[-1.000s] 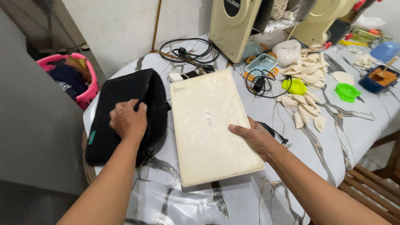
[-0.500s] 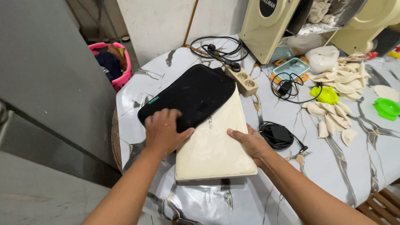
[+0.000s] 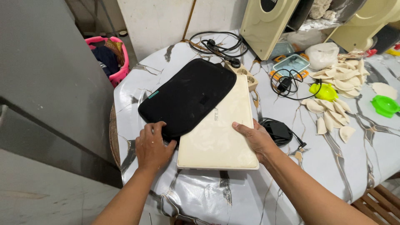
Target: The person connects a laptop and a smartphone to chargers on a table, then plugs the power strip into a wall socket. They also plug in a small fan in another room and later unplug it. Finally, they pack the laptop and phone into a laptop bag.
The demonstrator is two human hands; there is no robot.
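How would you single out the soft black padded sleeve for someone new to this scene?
On the round marble-patterned table, find the closed cream laptop near the front edge. The black padded sleeve lies partly over its far left corner, under the left hand: the only large soft black thing, with a small teal tab.
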